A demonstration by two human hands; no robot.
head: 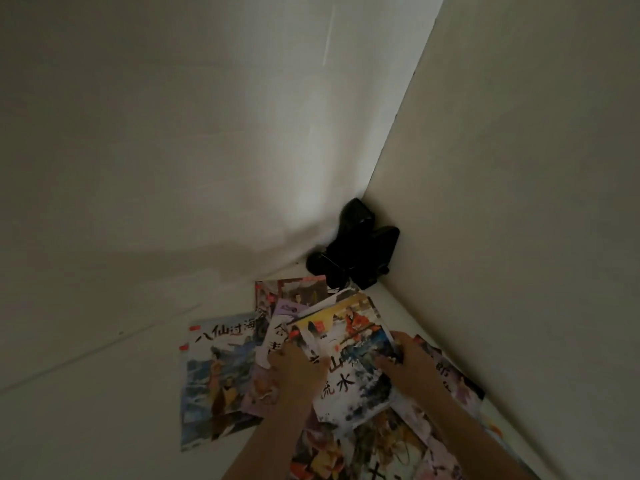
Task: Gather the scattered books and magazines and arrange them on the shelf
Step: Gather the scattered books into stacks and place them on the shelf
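Observation:
Several thin picture books lie scattered on the pale floor in a room corner. My left hand (pixel 297 368) and my right hand (pixel 408 363) grip the two side edges of the top book (pixel 349 355), whose cover shows an orange-robed figure and black brush characters. Its far end tilts up off the pile. A blue-covered book (pixel 218 382) lies flat to the left. A purple-edged book (pixel 266 341) sits partly under the held one. More books lie behind (pixel 294 289), to the right (pixel 457 382) and at the bottom (pixel 363 452).
A pair of black shoes (pixel 356 251) stands in the corner just beyond the books. White walls (pixel 207 133) rise behind and on the right (pixel 519 202). Bare pale floor (pixel 86 410) stretches to the left. No shelf is in view.

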